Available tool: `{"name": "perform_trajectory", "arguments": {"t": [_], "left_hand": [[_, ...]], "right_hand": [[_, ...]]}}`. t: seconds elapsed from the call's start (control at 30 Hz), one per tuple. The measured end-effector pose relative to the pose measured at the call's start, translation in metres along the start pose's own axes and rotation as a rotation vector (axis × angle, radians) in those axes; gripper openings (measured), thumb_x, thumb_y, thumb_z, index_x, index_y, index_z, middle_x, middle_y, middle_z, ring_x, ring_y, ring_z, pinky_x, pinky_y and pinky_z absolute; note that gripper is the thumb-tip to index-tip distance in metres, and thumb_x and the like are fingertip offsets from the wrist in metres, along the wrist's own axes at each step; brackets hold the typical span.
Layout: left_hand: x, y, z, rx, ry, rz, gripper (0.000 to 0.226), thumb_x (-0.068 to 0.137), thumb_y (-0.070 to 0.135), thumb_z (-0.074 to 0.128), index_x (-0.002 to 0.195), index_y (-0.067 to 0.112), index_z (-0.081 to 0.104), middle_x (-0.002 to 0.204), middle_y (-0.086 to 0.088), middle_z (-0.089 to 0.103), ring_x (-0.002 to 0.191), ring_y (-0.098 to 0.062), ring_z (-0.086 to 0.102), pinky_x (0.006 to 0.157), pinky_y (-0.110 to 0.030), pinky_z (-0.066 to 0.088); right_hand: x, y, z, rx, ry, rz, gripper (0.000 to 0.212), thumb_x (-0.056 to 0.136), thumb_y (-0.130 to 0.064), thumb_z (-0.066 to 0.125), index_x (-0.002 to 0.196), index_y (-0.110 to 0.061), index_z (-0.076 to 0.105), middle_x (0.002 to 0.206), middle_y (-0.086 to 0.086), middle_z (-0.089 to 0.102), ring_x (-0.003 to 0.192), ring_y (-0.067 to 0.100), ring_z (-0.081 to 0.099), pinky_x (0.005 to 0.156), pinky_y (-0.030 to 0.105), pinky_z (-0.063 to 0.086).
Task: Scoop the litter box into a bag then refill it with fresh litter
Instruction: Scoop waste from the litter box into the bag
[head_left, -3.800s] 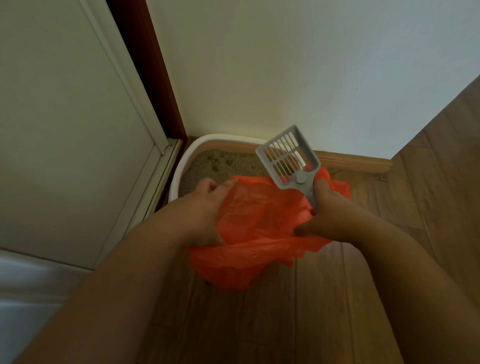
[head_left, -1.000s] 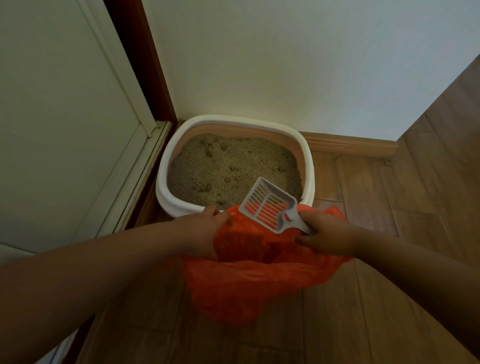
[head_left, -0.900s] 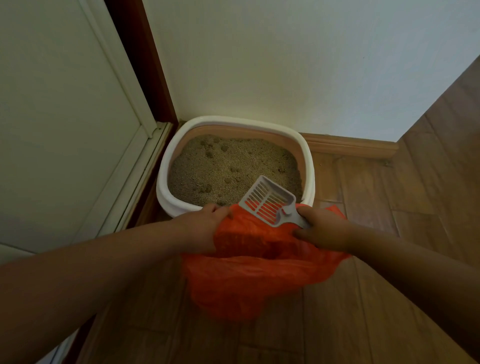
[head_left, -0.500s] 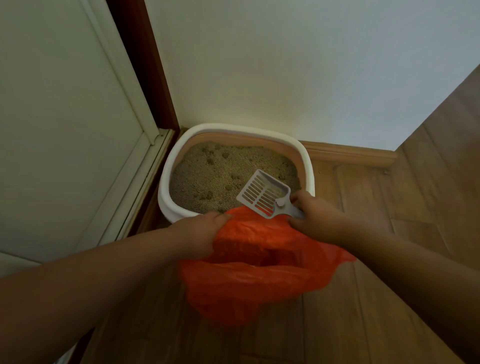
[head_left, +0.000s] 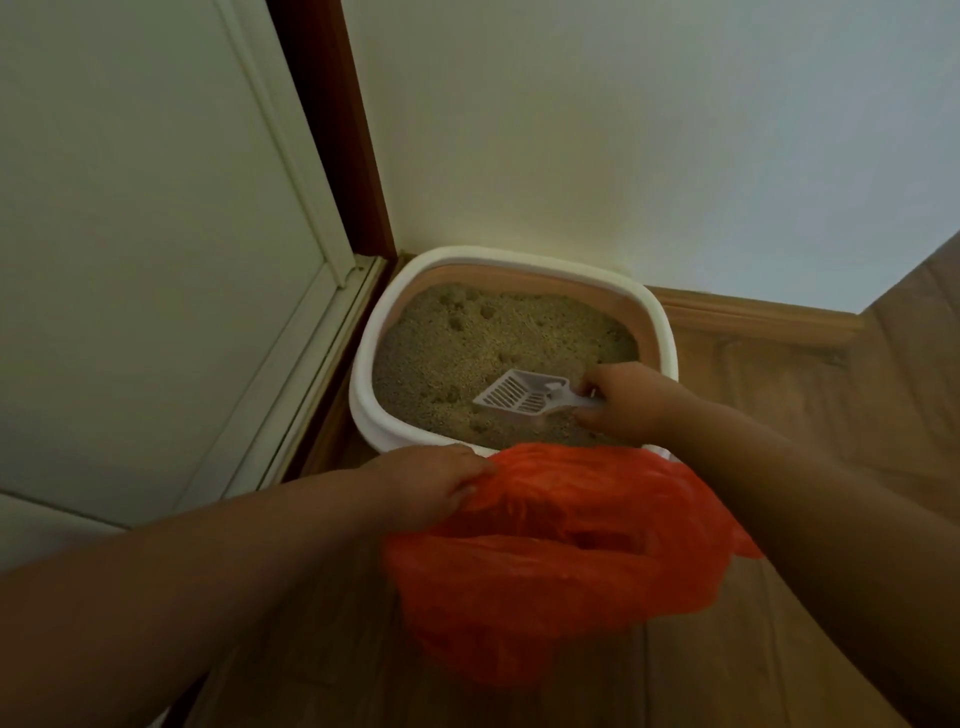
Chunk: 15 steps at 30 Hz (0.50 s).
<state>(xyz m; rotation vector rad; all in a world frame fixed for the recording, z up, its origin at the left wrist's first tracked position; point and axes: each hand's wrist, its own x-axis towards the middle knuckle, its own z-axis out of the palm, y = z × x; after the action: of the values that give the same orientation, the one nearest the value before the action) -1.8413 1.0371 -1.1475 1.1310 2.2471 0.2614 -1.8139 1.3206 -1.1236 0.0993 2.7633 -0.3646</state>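
Where the view begins, closest to the camera, two bare forearms reach forward over a wooden floor (head_left: 810, 691). Between them hangs an orange plastic bag (head_left: 561, 556), its mouth gaping upward, its lower part sagging to or near the floor. The left hand (head_left: 431, 483) is closed on the bag's left edge, pinching the plastic just in front of the litter box. The right forearm crosses above the bag's right side, and the right hand (head_left: 628, 400) is closed around the handle of a pale slotted scoop (head_left: 519, 400). The scoop lies low over the litter (head_left: 488, 348), its slotted head pointing left, near the front right part of the box; whether it touches the grains cannot be told. The litter is sandy brown and dimpled with small hollows. It fills a white-rimmed litter box (head_left: 363, 364) with rounded corners, which sits on the floor in a corner. A pale wall (head_left: 623, 130) rises behind the box, with a wooden baseboard (head_left: 753, 317) at its foot, and a white door (head_left: 130, 234) with a dark wooden frame stands to the left.
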Motion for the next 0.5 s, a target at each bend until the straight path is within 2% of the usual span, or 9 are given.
{"name": "perform_trajectory", "arguments": {"t": [0.1, 0.2, 0.3, 0.37, 0.43, 0.5], "left_hand": [[-0.005, -0.002, 0.001, -0.008, 0.011, -0.026, 0.054, 0.102, 0.024, 0.052, 0.150, 0.037, 0.032, 0.126, 0.003, 0.067, 0.107, -0.015, 0.065, 0.091, -0.040, 0.054], [-0.004, -0.003, 0.003, -0.027, 0.055, -0.031, 0.051, 0.102, 0.023, 0.052, 0.147, 0.031, 0.029, 0.109, -0.001, 0.071, 0.093, -0.015, 0.068, 0.082, -0.039, 0.056], [-0.002, -0.004, 0.004, -0.013, 0.057, -0.023, 0.053, 0.102, 0.023, 0.052, 0.148, 0.036, 0.031, 0.118, 0.000, 0.070, 0.101, -0.018, 0.068, 0.085, -0.037, 0.054], [0.000, -0.004, 0.003, 0.008, 0.043, -0.003, 0.048, 0.103, 0.023, 0.049, 0.147, 0.040, 0.040, 0.129, 0.005, 0.066, 0.111, -0.016, 0.065, 0.089, -0.030, 0.051], [0.003, -0.004, 0.002, 0.005, 0.048, 0.010, 0.045, 0.104, 0.021, 0.047, 0.146, 0.038, 0.048, 0.139, 0.008, 0.061, 0.121, -0.011, 0.059, 0.091, -0.020, 0.042], [0.006, -0.005, 0.002, -0.011, 0.074, 0.012, 0.043, 0.105, 0.020, 0.047, 0.144, 0.034, 0.053, 0.140, 0.007, 0.060, 0.123, -0.010, 0.057, 0.092, -0.017, 0.038]], "right_hand": [[-0.003, 0.013, 0.012, 0.009, -0.044, 0.006, 0.021, 0.095, -0.043, 0.062, 0.104, -0.024, 0.067, 0.085, -0.006, 0.066, 0.074, 0.012, 0.064, 0.067, 0.033, 0.057], [-0.005, 0.025, 0.020, 0.009, -0.053, 0.006, 0.016, 0.095, -0.046, 0.064, 0.092, -0.030, 0.060, 0.079, -0.011, 0.061, 0.070, 0.004, 0.059, 0.056, 0.021, 0.042], [-0.004, 0.029, 0.025, -0.002, -0.088, -0.001, 0.018, 0.091, -0.048, 0.068, 0.085, -0.032, 0.061, 0.076, -0.011, 0.061, 0.068, 0.004, 0.058, 0.053, 0.020, 0.037], [-0.002, 0.027, 0.027, -0.014, -0.115, -0.009, 0.017, 0.090, -0.045, 0.069, 0.082, -0.031, 0.064, 0.074, -0.009, 0.062, 0.068, 0.009, 0.060, 0.053, 0.021, 0.038], [0.001, 0.022, 0.028, -0.036, -0.142, -0.021, 0.021, 0.092, -0.041, 0.066, 0.088, -0.021, 0.072, 0.074, -0.005, 0.065, 0.068, 0.014, 0.062, 0.054, 0.025, 0.043], [0.003, 0.017, 0.029, -0.039, -0.162, -0.024, 0.026, 0.093, -0.040, 0.064, 0.096, -0.016, 0.075, 0.078, 0.001, 0.069, 0.070, 0.016, 0.065, 0.062, 0.032, 0.053]]}}
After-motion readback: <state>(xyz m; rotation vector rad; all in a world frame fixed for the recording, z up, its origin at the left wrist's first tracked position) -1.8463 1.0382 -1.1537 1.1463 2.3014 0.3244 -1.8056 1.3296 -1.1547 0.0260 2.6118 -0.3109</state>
